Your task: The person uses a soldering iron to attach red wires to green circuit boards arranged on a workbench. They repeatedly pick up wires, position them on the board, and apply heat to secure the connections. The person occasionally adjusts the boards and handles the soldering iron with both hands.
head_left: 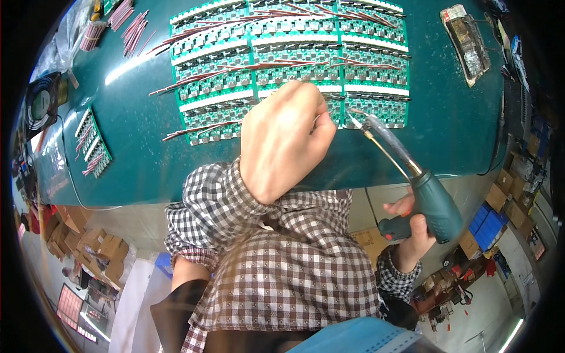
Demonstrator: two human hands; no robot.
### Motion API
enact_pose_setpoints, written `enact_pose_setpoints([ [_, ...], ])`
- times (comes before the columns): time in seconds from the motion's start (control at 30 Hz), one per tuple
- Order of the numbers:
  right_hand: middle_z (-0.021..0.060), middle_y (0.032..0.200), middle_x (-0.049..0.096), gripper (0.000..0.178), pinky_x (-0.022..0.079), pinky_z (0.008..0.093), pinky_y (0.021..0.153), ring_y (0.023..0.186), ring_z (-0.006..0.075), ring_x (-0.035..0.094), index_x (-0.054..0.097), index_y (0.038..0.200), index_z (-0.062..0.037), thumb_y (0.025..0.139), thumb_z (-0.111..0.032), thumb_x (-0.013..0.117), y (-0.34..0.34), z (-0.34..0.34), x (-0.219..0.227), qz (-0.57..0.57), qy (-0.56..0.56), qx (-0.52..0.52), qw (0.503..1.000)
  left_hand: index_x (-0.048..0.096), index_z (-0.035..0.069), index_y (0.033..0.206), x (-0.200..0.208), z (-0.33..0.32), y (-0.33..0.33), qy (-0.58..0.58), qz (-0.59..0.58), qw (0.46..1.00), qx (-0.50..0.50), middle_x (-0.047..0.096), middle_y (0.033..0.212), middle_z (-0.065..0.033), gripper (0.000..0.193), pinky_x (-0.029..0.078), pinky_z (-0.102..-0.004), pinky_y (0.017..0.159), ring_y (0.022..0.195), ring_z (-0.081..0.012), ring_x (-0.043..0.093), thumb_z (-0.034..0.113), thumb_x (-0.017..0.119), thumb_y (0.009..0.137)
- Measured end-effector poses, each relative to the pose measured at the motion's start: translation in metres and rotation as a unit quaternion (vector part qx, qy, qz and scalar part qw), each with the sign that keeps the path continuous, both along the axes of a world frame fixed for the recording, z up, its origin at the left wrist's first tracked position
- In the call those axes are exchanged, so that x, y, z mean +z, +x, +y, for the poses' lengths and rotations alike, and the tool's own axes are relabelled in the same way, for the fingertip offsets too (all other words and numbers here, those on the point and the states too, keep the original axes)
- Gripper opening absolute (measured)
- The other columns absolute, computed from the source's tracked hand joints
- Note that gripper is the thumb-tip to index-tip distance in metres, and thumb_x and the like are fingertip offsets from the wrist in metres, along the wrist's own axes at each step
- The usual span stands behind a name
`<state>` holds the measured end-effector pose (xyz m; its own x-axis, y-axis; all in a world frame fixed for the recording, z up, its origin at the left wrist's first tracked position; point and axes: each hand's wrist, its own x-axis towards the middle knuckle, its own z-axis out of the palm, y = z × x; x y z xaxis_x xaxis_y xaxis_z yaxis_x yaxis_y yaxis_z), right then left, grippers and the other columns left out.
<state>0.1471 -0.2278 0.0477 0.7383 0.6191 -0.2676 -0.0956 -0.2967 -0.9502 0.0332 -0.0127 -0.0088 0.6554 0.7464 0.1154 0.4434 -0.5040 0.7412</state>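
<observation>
My left hand (288, 138) rests over the near edge of the green circuit boards (376, 112), back of the hand up. Its fingers are closed in a pinch, and what they hold is hidden. My right hand (414, 244) grips a dark green soldering gun (438, 206) by its handle, off the table's near edge. The gun's thin tip, with a feed tube beside it, points up and left to the near right boards, just right of my left hand. Dark red and black wires (206, 76) lie in rows across the boards.
A smaller board strip with wires (93, 144) lies at the left, near a black fan (44, 103). Loose wires (135, 35) and a bound wire bundle (92, 36) are at the far left. A scorched, worn block (466, 46) lies far right on the green table (435, 123).
</observation>
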Motion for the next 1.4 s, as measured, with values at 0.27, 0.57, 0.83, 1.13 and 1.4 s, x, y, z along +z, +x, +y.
enact_pose_setpoints([
  [0.27,0.0147,0.088,0.059,0.057,0.057,0.0317,0.06,0.082,0.0234,0.061,0.047,0.119,0.009,0.092,-0.041,0.05,0.055,-0.003,0.025,-0.197,0.13,-0.127,0.964,0.054,0.005,0.07,0.008,0.004,-0.01,-0.04,0.02,0.999,0.004,0.048,0.06,-0.0059,0.01,0.041,-0.0329,0.052,0.054,-0.0211,0.05,0.003,0.064,0.069],
  [0.57,0.0142,0.081,0.067,0.021,0.054,0.0286,0.059,0.064,0.0182,0.066,0.062,0.1,0.0082,0.084,-0.006,0.065,0.118,0.048,0.005,-0.311,0.145,-0.252,0.905,0.057,0.004,0.071,0.018,0.005,-0.002,-0.041,0.026,0.999,-0.008,0.05,0.06,-0.006,0.007,0.04,-0.0309,0.05,0.051,-0.0181,0.05,0.003,0.064,0.07],
  [0.83,0.012,0.087,0.063,0.034,0.058,0.0292,0.057,0.069,0.0219,0.067,0.054,0.11,0.0081,0.092,-0.021,0.056,0.096,0.018,0.009,-0.048,0.179,-0.22,0.958,0.055,0.005,0.07,0.018,0.006,-0.006,-0.042,0.041,0.998,-0.024,0.05,0.061,-0.006,0.01,0.04,-0.0311,0.049,0.051,-0.0183,0.05,0.002,0.065,0.07],
  [1.13,0.0058,0.083,0.058,0.043,0.058,0.0266,0.052,0.067,0.0174,0.064,0.049,0.11,0.0004,0.097,-0.041,0.045,0.086,-0.005,0.009,0.225,0.303,-0.145,0.915,0.055,0.005,0.072,0.018,0.004,0.001,-0.03,0.031,0.999,-0.026,0.049,0.061,-0.0054,0.011,0.04,-0.0315,0.048,0.05,-0.0176,0.049,0.001,0.065,0.069],
  [1.4,-0.0031,0.082,0.051,0.041,0.032,0.0188,0.052,0.063,0.0062,0.043,0.056,0.108,-0.0015,0.094,-0.039,0.052,0.075,0.038,0.032,0.101,0.141,-0.276,0.945,0.054,0.004,0.073,-0.001,0.005,-0.007,-0.042,0.095,0.995,0.011,0.056,0.066,-0.0178,0.01,0.048,-0.0449,0.052,0.059,-0.038,0.059,0.013,0.059,0.073],
])
